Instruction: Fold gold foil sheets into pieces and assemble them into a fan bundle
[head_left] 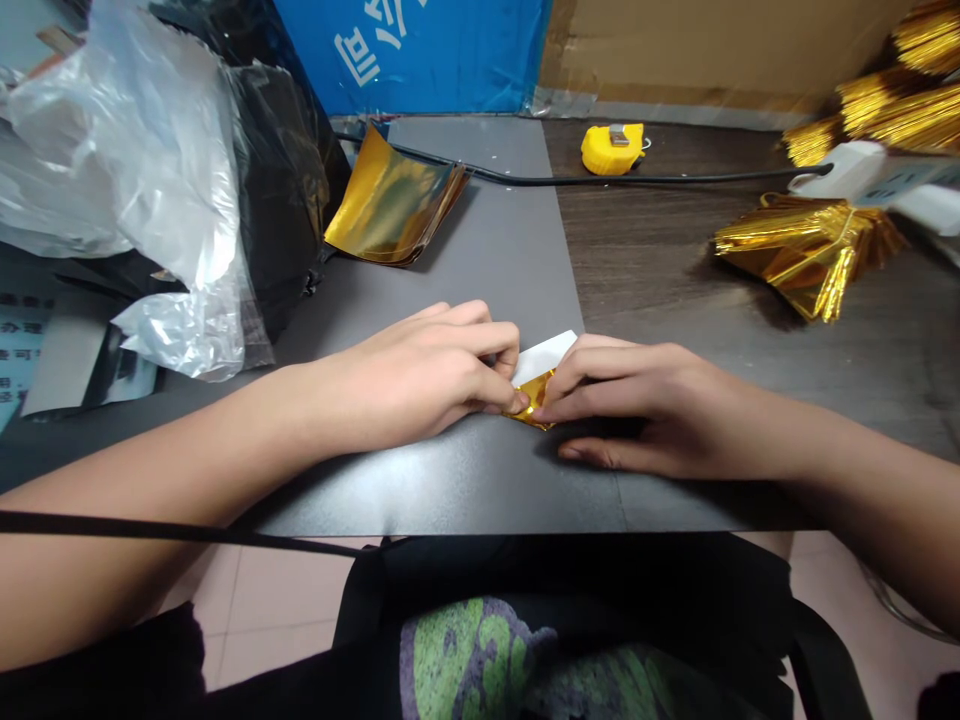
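Both hands meet at the centre of the grey mat (480, 250), at the near edge of the desk. The left hand (427, 375) has its fingers curled narrow, tips pinching the gold foil piece (534, 398) from 9 o'clock. The right hand (637, 405) presses the same piece from 3 o'clock, fingers extended close together and flat over it. A white underside of the foil shows at 12 o'clock of the fingertips. A stack of gold foil sheets (390, 200) lies at 11 o'clock, a yellow tape measure (613, 148) at 1 o'clock, folded gold fans (814, 250) at 2 o'clock.
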